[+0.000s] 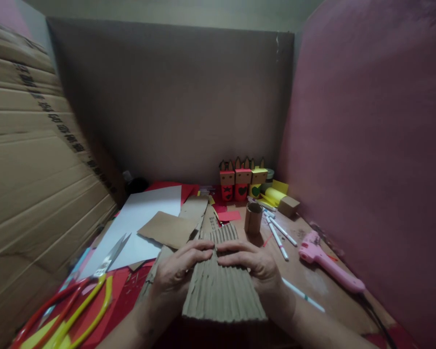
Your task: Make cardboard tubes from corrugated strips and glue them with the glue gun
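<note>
A single camera sits on the person's head and looks forward and down over the counter (pixel 312 286), from close above it. The left hand (pixel 174 271) and right hand (pixel 254 264) lie low in the middle of the picture, near the lens, with the forearms running out past the bottom edge. The view faces a dark back wall (pixel 174 97), with stacked cardboard (pixel 29 160) filling the left side and a pink wall (pixel 378 135) the right. The picture bends outward at its edges.
</note>
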`<state>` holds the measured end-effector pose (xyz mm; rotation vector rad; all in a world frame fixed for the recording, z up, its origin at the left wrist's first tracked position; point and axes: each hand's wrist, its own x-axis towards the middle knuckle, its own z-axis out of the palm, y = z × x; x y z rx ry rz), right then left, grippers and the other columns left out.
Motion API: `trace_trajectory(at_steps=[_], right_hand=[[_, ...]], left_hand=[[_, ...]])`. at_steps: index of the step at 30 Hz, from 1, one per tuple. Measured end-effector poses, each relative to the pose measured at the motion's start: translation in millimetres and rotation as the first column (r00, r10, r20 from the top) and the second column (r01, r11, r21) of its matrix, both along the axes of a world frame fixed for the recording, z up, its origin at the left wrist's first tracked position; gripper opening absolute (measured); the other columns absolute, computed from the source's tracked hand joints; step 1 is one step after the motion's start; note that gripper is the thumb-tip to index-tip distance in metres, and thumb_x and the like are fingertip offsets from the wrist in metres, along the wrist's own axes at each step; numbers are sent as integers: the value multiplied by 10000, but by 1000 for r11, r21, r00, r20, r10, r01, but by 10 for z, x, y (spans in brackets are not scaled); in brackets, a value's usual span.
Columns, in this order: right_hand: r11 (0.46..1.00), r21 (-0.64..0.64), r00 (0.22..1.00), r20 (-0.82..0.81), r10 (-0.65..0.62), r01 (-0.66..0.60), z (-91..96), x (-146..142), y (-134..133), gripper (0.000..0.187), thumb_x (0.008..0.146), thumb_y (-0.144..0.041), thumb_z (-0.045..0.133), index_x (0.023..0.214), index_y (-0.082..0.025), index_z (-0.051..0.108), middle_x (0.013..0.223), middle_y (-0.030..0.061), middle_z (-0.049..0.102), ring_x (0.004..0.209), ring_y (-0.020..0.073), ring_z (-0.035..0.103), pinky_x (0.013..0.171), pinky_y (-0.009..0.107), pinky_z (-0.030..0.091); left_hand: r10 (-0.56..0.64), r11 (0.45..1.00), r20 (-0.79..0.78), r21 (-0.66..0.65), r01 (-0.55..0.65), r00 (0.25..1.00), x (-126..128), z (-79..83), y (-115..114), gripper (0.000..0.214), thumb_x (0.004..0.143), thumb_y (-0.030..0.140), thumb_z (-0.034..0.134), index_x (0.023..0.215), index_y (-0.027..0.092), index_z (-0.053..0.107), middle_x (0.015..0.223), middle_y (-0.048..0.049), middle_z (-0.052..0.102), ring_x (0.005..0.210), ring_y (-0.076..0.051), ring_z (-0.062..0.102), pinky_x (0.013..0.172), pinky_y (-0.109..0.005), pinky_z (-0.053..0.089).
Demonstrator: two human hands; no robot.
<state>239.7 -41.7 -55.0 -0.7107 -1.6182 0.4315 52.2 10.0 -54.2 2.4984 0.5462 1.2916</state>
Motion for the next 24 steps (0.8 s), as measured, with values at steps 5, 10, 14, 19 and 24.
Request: trace_trajectory(at_steps=[5, 10, 14, 19, 24], right_hand=[[997, 24, 997, 0, -77, 77, 57, 21, -26, 116, 745, -235, 655, 847, -213, 706, 877, 92, 698, 792, 191, 661, 707, 314, 541], [998, 36, 999, 14, -49, 48, 62, -1, -19, 144, 769, -195, 621, 881, -222, 708, 892, 90, 706, 805, 189, 664, 715, 326, 545], [1000, 15, 999, -33, -18, 18, -6, 13, 9, 257, 766, -129, 606, 969, -260, 693, 1007, 84, 689, 900, 199, 654, 780, 353, 539], [997, 8, 995, -55, -77, 78, -55, 53, 14, 301, 746, -77, 595, 948, -275, 699, 1009, 61, 692, 905, 200, 657, 804, 360, 536], [999, 29, 999, -24, -44, 44, 3, 48, -14, 309, 746, -84, 577, 973, -259, 693, 964, 62, 705, 862, 195, 669, 767, 334, 552]], left_hand=[[-18, 1000, -45, -18, 17, 999, 81, 4, -8, 311, 824, 143, 501, 1121, 191, 575, 1156, -114, 607, 1067, -197, 573, 856, -304, 502], [16, 1000, 7, -9, -16, 1000, 22, -44, 23, 247, 834, 130, 481, 1004, 203, 644, 1089, -99, 648, 989, -187, 619, 817, -298, 522], [27, 999, -5, -34, -27, 1000, -38, -46, 47, 264, 838, 176, 475, 1044, 212, 635, 1121, -93, 632, 1025, -196, 597, 868, -325, 493], [-28, 998, -16, -52, 27, 999, -2, -38, 31, 379, 791, 210, 542, 1169, 193, 559, 1222, -121, 566, 1119, -224, 532, 901, -343, 475], [-33, 998, 47, -61, 36, 998, 18, -59, 22, 284, 803, 120, 518, 1053, 218, 611, 1059, -70, 657, 1025, -185, 594, 869, -320, 492]])
